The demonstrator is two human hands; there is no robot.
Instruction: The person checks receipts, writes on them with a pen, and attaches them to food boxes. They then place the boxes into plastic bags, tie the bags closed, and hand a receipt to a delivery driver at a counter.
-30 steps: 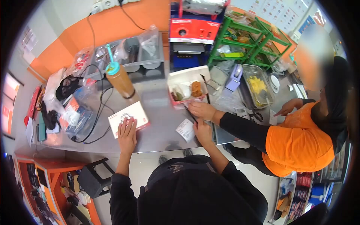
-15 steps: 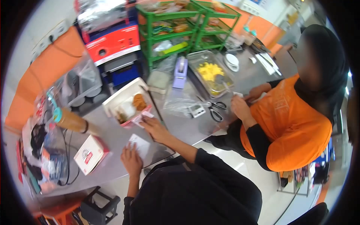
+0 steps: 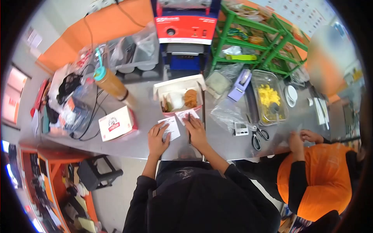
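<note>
My left hand (image 3: 157, 140) lies with its fingers spread on a white printed paper slip (image 3: 171, 130) on the steel table. My right hand (image 3: 196, 135) rests with outstretched fingers on a second slip (image 3: 185, 115), just in front of an open food box (image 3: 159, 90). A thin dark stick, pen-like, shows beside and between the right fingers; whether they grip it I cannot tell. Inside the box are a white rounded portion (image 3: 176, 100), a brown fried piece (image 3: 190, 98) and something green at the left.
A closed carton (image 3: 116, 123) and a tumbler (image 3: 110, 86) stand left. To the right are a tape dispenser (image 3: 239, 85), scissors (image 3: 257, 140), a small digital device (image 3: 241, 129) and a tray of yellow food (image 3: 269, 97). A person in an orange shirt (image 3: 318, 178) works there.
The view has swung, bringing the box and my hands to the middle. My right hand and its slip now lie closer to the left slip. My left hand stays on its slip.
</note>
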